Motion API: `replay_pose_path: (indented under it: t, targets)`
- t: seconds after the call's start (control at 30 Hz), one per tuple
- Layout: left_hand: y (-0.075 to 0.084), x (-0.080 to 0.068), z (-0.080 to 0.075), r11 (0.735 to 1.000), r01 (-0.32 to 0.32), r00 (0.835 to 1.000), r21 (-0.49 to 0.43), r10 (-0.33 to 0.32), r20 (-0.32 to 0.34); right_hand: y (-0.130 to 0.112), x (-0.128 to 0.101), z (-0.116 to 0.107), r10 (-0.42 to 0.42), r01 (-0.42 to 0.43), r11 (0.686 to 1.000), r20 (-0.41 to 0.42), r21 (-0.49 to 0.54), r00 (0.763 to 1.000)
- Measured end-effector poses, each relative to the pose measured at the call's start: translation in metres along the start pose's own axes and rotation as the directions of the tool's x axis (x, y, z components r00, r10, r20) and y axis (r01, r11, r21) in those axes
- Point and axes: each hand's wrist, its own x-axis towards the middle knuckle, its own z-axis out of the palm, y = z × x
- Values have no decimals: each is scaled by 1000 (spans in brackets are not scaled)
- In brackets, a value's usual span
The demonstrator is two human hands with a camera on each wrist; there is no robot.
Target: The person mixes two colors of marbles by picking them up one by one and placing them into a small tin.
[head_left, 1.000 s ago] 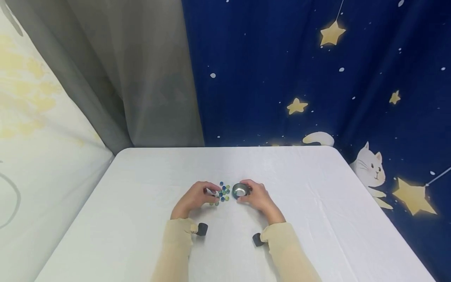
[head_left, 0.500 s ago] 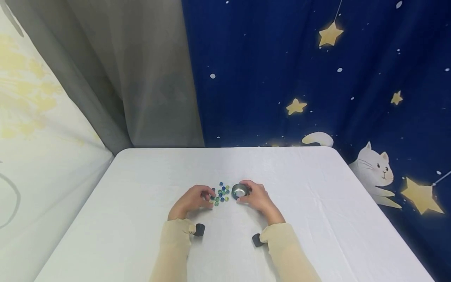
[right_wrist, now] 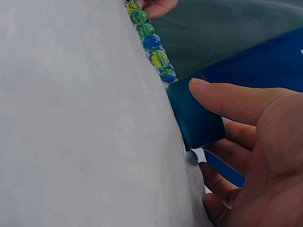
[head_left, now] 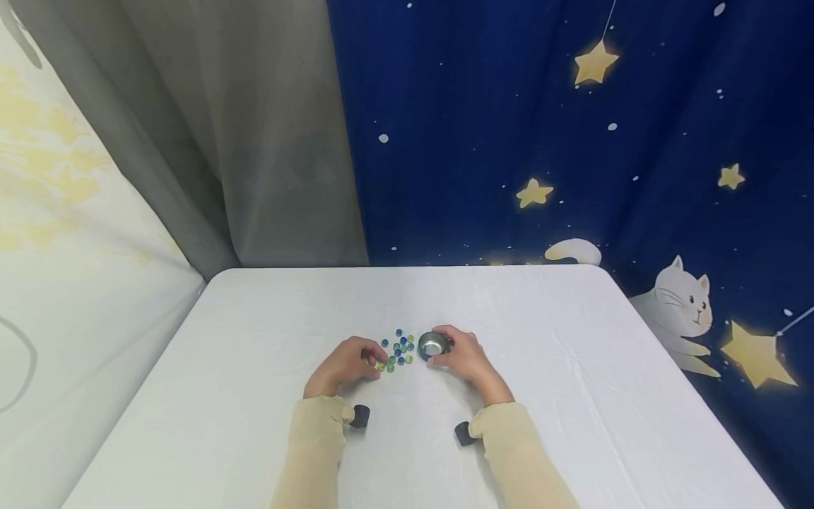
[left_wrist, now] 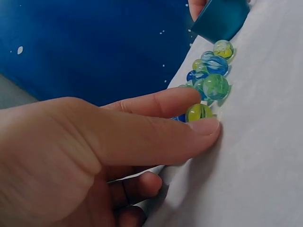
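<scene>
In the head view my left hand [head_left: 348,362] is low over the white table, at the near left side of a loose group of glass marbles [head_left: 397,353]. The thumb and index finger lie on either side of a yellow-green marble [left_wrist: 199,112] and pinch it; the thumb tip hides its lower edge. My right hand [head_left: 466,354] holds a small round metal cup [head_left: 433,345] at its right side, thumb near and fingers far. The cup stands upright just right of the marbles, with something greenish inside. In the right wrist view the cup's outer wall looks teal.
Blue, green and yellow marbles lie close together, with a blue marble [head_left: 384,343] a little apart at the left. The white-covered table [head_left: 267,332] reaches back to a grey curtain [head_left: 286,141] and a blue starry curtain [head_left: 470,141]. Dark cameras sit at both wrists.
My left hand has drawn left and toward me, from among the marbles to the yellow-green one, uncovering a blue marble. The right hand and cup have stayed almost in place.
</scene>
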Motion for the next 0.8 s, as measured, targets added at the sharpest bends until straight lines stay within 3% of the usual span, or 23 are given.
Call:
replay_pose_path:
  t: [0.8]
  targets:
    - [-1, 2, 2, 999, 30, 999, 41, -29, -30, -1, -1, -1, -13, 13, 1000, -2, 4, 1000]
